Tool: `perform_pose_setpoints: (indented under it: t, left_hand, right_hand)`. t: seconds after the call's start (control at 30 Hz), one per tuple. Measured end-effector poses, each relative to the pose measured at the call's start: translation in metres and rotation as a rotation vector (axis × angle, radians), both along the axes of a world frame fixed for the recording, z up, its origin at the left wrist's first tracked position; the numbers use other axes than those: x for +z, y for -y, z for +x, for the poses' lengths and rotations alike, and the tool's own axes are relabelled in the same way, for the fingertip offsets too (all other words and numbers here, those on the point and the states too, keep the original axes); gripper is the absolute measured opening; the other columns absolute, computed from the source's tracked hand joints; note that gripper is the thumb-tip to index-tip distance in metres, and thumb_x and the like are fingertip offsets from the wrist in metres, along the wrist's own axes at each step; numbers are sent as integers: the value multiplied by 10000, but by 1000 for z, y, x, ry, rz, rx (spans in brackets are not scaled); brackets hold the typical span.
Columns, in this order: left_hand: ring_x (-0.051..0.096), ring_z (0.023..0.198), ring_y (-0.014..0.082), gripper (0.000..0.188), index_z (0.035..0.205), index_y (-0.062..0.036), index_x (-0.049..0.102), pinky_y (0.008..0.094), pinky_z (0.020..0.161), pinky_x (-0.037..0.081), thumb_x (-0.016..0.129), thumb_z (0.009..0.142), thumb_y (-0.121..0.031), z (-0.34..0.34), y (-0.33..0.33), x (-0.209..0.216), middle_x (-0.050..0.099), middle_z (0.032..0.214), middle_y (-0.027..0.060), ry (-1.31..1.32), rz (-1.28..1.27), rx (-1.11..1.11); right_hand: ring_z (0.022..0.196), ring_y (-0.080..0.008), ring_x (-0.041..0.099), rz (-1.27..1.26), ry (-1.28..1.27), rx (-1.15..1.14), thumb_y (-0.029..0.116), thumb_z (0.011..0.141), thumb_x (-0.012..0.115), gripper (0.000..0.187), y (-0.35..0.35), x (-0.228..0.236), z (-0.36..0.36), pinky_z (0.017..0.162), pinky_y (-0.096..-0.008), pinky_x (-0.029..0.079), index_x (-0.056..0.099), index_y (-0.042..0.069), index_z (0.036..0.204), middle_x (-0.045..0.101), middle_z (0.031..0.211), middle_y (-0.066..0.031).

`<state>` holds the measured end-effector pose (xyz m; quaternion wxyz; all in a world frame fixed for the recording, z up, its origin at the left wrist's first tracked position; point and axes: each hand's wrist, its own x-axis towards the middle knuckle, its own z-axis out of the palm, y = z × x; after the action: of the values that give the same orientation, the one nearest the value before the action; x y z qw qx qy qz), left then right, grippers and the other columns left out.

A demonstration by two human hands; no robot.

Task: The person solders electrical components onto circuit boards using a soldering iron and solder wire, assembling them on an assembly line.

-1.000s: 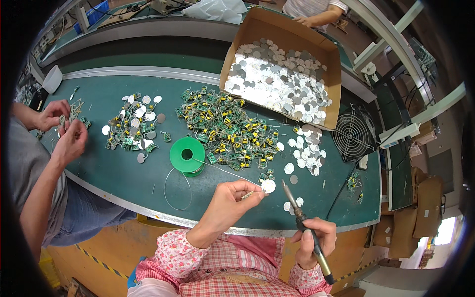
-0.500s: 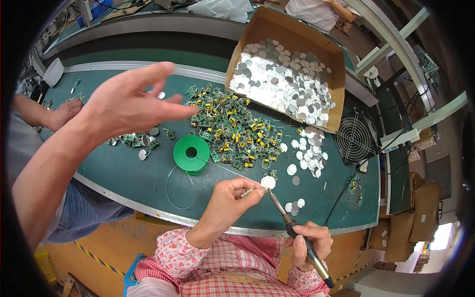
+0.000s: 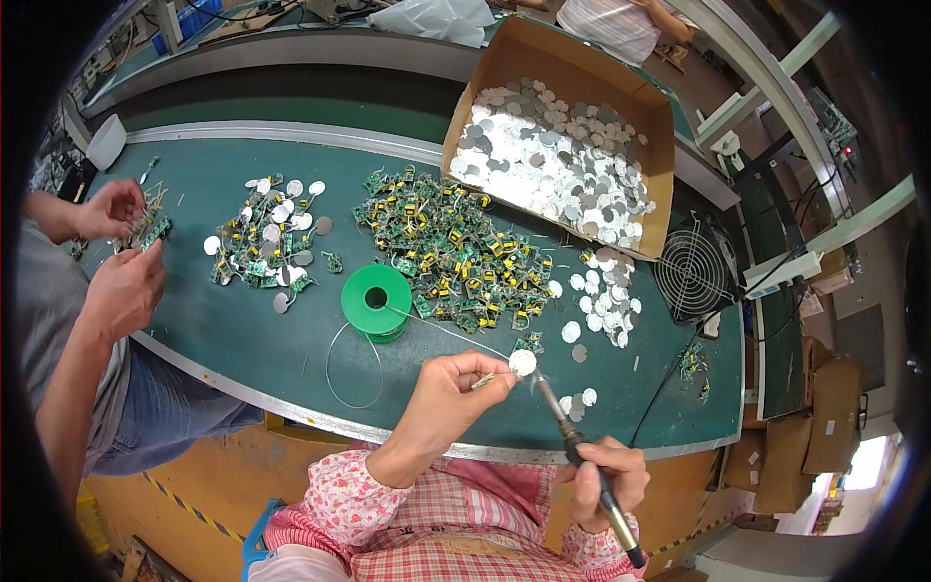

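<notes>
Down at the near edge of the green bench (image 3: pixel 242 320), the left hand (image 3: pixel 451 393) is pinched shut on a small white disc (image 3: pixel 523 363), thumb and fingertips closed around a bit of board beneath it. Just right of that pinch, the right hand (image 3: pixel 603 475) is wrapped tight around a soldering iron (image 3: pixel 582 456) whose tip touches the disc's lower edge. Beyond the pinch, a thin wire runs back to the green solder spool (image 3: pixel 376 301), with the heap of green circuit boards (image 3: pixel 456 257) farther off.
</notes>
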<state>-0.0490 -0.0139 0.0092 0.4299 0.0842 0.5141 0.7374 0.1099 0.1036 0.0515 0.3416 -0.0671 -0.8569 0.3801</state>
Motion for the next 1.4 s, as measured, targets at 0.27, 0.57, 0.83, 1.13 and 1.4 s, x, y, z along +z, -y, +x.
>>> perform_pose_setpoints:
  t: [0.27, 0.57, 0.83, 1.13, 1.4]
  left_hand:
    - [538, 701, 66, 105, 908, -5, 682, 218, 605, 425, 678, 811, -44, 12, 29, 23, 606, 785, 8, -469, -86, 13]
    - [500, 681, 129, 269, 1029, -18, 644, 266, 640, 397, 708, 771, -60, -88, 118, 48, 565, 789, 38, -1266, -918, 777]
    - [568, 741, 217, 113, 872, -43, 654, 332, 703, 435, 698, 771, -64, -15, 68, 35, 632, 815, 83, -1510, -648, 458]
    - [565, 805, 281, 271, 951, -56, 586, 374, 712, 417, 726, 725, -110, 9, -47, -29, 584, 882, 83, -1495, -576, 158]
    - [570, 756, 247, 208, 896, -64, 587, 362, 696, 407, 695, 720, -40, 18, -12, -21, 592, 799, 56, -1411, -509, 0]
  right_hand:
    - [608, -165, 653, -186, 50, -278, 115, 916, 532, 203, -10, -11, -7, 554, -255, 511, 564, -36, 1048, 664, 781, -152]
    - [656, -156, 668, -232, 181, -366, 106, 914, 579, 106, -41, -52, -16, 558, -261, 491, 604, 15, 963, 675, 750, -100]
    - [622, -185, 579, 66, 197, -441, -11, 753, 718, 190, -42, -50, -7, 565, -288, 457, 606, 41, 897, 628, 719, -64]
    - [635, -198, 604, 62, 154, -349, -31, 740, 718, 191, -25, -50, -5, 578, -297, 479, 613, 31, 888, 647, 765, -75]
    - [662, -214, 624, -44, 178, -250, -29, 731, 725, 240, -20, -57, -8, 585, -307, 491, 620, 31, 938, 654, 806, -85]
